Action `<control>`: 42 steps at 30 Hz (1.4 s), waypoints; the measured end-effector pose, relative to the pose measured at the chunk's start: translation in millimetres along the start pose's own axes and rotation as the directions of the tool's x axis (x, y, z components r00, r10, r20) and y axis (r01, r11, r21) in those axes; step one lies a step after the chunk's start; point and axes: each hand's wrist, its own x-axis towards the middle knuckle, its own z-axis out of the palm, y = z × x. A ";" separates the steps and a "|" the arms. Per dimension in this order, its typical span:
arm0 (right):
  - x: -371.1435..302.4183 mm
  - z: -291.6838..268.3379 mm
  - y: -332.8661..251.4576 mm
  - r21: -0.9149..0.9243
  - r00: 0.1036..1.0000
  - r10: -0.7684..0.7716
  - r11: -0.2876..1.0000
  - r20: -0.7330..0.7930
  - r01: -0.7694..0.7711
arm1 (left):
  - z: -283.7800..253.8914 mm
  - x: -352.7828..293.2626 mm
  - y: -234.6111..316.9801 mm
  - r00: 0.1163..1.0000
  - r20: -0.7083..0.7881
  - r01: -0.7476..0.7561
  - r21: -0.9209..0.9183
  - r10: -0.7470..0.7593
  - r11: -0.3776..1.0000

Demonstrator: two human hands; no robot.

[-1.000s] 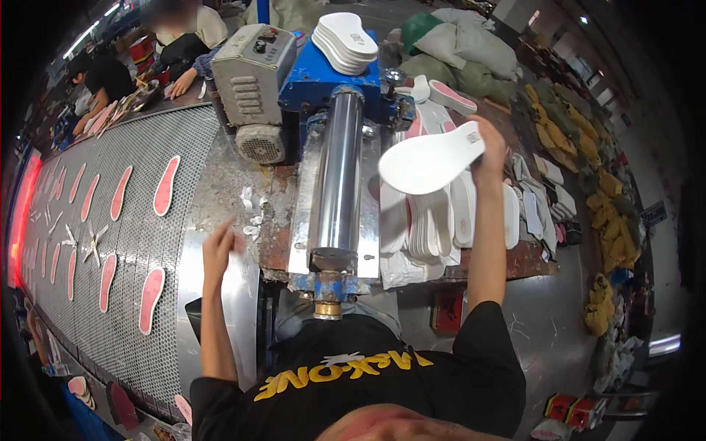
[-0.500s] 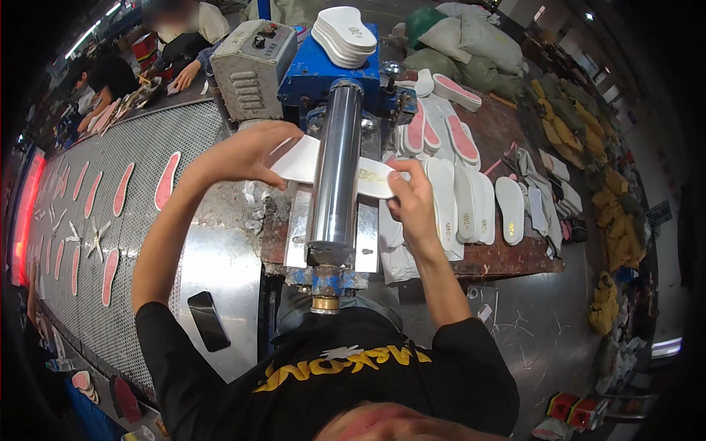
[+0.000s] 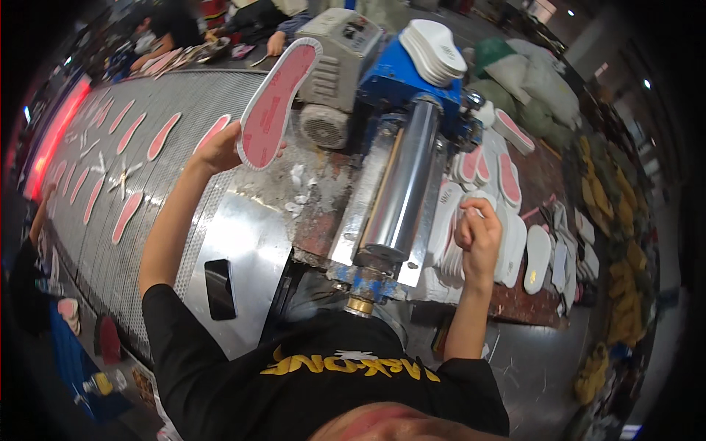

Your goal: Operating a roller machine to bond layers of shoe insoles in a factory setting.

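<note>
My left hand (image 3: 219, 149) is shut on the lower end of an insole (image 3: 279, 104), raised over the left side of the machine. Its pink face with a white rim is turned up; most of my fingers are behind it. My right hand (image 3: 479, 239) is curled closed, with nothing visible in it, in front of the stacked white insoles (image 3: 512, 253). Whether it touches them I cannot tell. Between my hands stands the machine's shiny metal roller (image 3: 408, 184). A pile of white insoles (image 3: 434, 48) rests on its blue housing (image 3: 379, 81).
A mesh conveyor (image 3: 81, 202) at the left carries spaced pink insoles. A black phone (image 3: 220, 289) lies on the metal sheet (image 3: 243, 253). A grey motor box (image 3: 342, 44) stands behind. Pink-faced insoles (image 3: 509, 180) lie at the right; a co-worker's hand (image 3: 276, 42) shows at the back.
The insole has left the roller and is now up at the left in my left hand, pink face showing. My right hand has let go of it and moved right. The view has turned left.
</note>
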 end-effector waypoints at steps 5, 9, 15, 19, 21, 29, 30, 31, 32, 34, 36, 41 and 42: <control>1.5 3.4 -2.5 0.048 0.998 -0.038 0.998 0.058 0.035 | -24.7 -31.9 -11.5 0.988 -0.106 -0.145 -0.386 0.113 0.911; -0.5 -1.6 2.7 0.035 0.996 -0.059 0.998 0.070 0.057 | -31.8 -68.8 -13.3 0.960 -0.228 -0.246 -0.391 0.166 0.887; -6.5 -17.3 14.7 0.025 0.999 -0.042 0.999 0.018 0.042 | -110.3 -168.4 -97.1 0.543 -0.796 0.052 -0.286 -0.268 0.957; -4.5 -23.9 17.6 0.046 0.999 -0.032 0.998 0.014 0.032 | -151.1 -218.8 -138.0 0.354 -0.882 0.305 -0.206 -0.312 0.930; -7.3 -27.1 17.1 0.041 0.999 -0.027 0.999 -0.034 0.029 | -149.2 -212.7 -142.8 0.217 -0.940 0.288 -0.196 -0.263 0.937; -24.0 -43.5 18.3 -0.043 0.992 -0.036 0.999 -0.124 0.031 | -187.5 -130.9 -172.2 0.251 -0.959 0.251 -0.070 -0.135 0.966; -26.3 -46.3 17.5 -0.090 0.990 -0.047 0.995 -0.129 0.035 | -196.8 -124.4 -173.7 0.297 -0.943 0.262 -0.073 -0.152 0.962; -28.0 -49.3 16.9 -0.084 0.990 -0.044 0.996 -0.133 0.033 | -207.2 -121.9 -171.7 0.296 -0.943 0.268 -0.070 -0.151 0.961; -32.5 -54.9 17.0 -0.209 0.983 -0.072 0.977 -0.171 0.035 | -212.4 -106.0 -173.0 0.308 -0.933 0.368 -0.063 -0.186 0.928; -50.5 -78.7 16.5 -0.452 0.965 -0.109 0.892 -0.239 -0.012 | -179.7 -39.3 -175.2 0.241 -0.959 0.390 -0.042 -0.146 0.920; -54.1 -93.9 26.0 -0.627 0.947 -0.206 0.779 -0.245 0.007 | -194.2 -42.8 -176.0 0.294 -0.954 0.420 0.078 -0.054 0.904; -89.6 -140.1 37.3 -0.868 0.887 -0.238 0.413 -0.395 -0.275 | -214.8 6.3 -205.2 0.441 -0.896 0.448 0.274 0.056 0.851; -85.6 -133.8 37.3 -0.859 0.888 -0.194 0.402 -0.418 -0.316 | -238.5 -11.8 -211.4 0.482 -0.874 0.435 0.302 0.064 0.848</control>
